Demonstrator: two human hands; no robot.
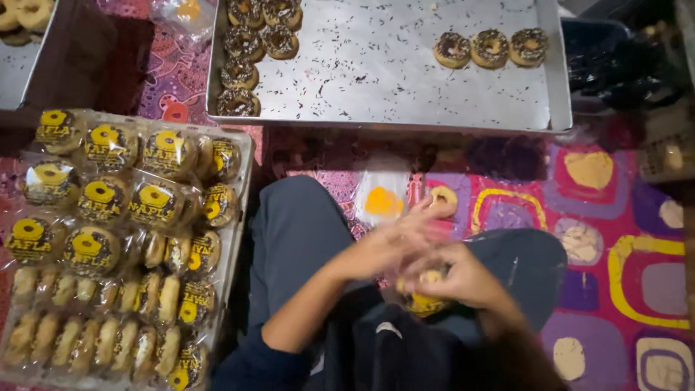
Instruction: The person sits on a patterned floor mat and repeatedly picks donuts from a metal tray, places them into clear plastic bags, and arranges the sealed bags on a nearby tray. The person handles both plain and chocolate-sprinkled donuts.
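The person is sitting on a colourful patterned mat (622,239), and both hands are meeting over the lap: the left hand (387,246) is reaching across with fingers blurred and partly spread, while the right hand (463,279) is curling closed around a doughnut in a clear plastic wrapper (426,298) with a yellow label; the left fingers are touching the top of that same packet, though the blur is hiding exactly how they are gripping it. Judging by how things are lying, the packing looks well advanced. A tray of wrapped doughnuts (123,239) on the left is standing nearly full, with packets lying flat at the far end and standing on edge in rows at the near end. The large metal baking tray (391,65) ahead is mostly bare and strewn with chocolate sprinkles; only a cluster of sprinkled doughnuts (253,51) at its left end and a row of three doughnuts (491,48) near its right end are waiting unwrapped. Between the tray and the knees, an empty wrapper with a yellow label (381,195) and one loose plain doughnut (443,200) are lying on the mat. Another tray corner (22,65) with pale doughnuts is showing at the top left.
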